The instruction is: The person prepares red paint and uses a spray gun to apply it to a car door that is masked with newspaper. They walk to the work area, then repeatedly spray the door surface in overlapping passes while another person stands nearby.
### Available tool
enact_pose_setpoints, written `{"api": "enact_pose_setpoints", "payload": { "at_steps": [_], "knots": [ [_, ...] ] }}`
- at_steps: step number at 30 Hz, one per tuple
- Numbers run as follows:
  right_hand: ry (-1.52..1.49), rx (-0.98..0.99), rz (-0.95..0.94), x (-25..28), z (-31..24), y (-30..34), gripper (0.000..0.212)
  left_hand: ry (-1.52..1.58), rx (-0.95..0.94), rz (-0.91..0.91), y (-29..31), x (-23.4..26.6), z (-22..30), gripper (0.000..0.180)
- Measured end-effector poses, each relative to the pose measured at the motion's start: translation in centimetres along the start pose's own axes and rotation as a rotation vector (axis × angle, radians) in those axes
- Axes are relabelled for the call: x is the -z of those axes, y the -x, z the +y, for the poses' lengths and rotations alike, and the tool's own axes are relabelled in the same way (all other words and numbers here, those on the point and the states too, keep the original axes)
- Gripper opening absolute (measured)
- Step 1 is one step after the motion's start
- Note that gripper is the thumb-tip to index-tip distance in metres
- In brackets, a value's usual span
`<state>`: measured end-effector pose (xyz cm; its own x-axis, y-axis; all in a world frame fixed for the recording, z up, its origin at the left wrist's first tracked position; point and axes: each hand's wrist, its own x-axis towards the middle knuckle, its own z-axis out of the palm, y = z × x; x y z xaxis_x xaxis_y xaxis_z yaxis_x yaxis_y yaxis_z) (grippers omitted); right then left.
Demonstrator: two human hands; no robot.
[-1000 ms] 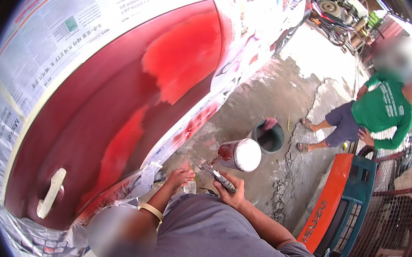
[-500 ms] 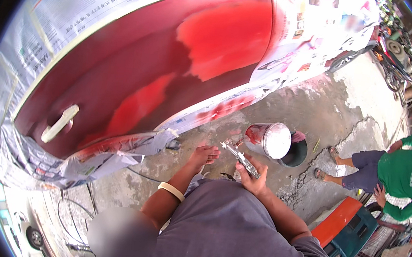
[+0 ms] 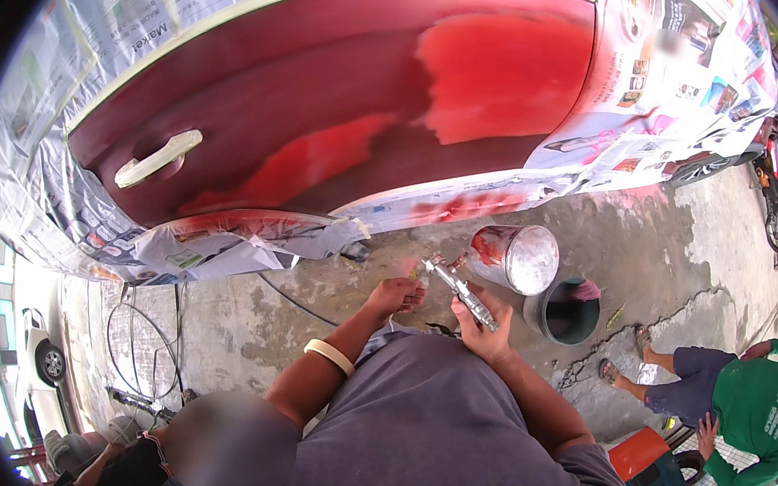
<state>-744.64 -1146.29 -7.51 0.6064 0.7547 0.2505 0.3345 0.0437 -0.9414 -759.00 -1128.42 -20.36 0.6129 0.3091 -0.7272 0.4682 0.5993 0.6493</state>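
Note:
My right hand (image 3: 486,327) is wrapped round a silver spray gun (image 3: 461,292), whose front end points up and to the left. Facing the gun's front, my left hand (image 3: 395,297) holds nothing visible; its fingers are loosely bent and partly turned from view. A faint reddish haze hangs by the gun's tip. Beyond both hands is a dark red car door (image 3: 263,90) with brighter red patches (image 3: 503,76). Its door handle (image 3: 158,160) is covered in pale tape. Newspaper sheets (image 3: 660,100) mask the car around the door.
A paint-stained bucket (image 3: 530,259) and a dark bucket (image 3: 562,314) with a pinkish cloth stand right of the gun. A person in green (image 3: 763,396) stands at right, near an orange and teal panel (image 3: 648,469). Another person (image 3: 120,461) is at lower left. A hose (image 3: 295,300) crosses the floor.
The view has shifted, so the door appears farther right. My left hand's fingers are more bent, and a reddish haze now shows by the gun. A person has come into view at lower left.

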Motion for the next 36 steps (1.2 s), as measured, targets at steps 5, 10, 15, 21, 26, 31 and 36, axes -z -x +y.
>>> {"api": "enact_pose_setpoints", "payload": {
  "at_steps": [5,10,15,21,26,31,36],
  "knots": [
    [-0.003,0.005,0.02,-0.5,0.0,0.1,0.031,-0.036,0.01,0.01,0.5,0.5,0.4,0.033],
    [-0.033,-0.06,0.092,-1.1,-0.3,0.3,0.029,-0.013,0.008,-0.049,-0.2,2.0,-0.3,0.033],
    [0.015,-0.08,0.18,-1.1,-0.6,0.4,0.031,-0.064,0.049,-0.064,-0.6,1.8,0.7,0.033],
    [-0.001,-0.156,0.241,-0.5,-0.6,0.8,0.035,-0.127,0.043,-0.098,-1.5,1.0,1.2,0.033],
    [0.0,-0.187,0.288,0.0,-0.6,1.1,0.037,-0.153,0.058,-0.127,-1.8,0.6,1.5,0.035],
    [0.048,-0.19,0.31,0.5,-0.5,1.4,0.037,-0.179,0.067,-0.142,-1.8,-0.4,1.9,0.036],
    [0.051,-0.215,0.312,0.6,-0.7,1.5,0.037,-0.163,0.064,-0.16,-2.5,-0.2,1.3,0.035]
  ]
}}
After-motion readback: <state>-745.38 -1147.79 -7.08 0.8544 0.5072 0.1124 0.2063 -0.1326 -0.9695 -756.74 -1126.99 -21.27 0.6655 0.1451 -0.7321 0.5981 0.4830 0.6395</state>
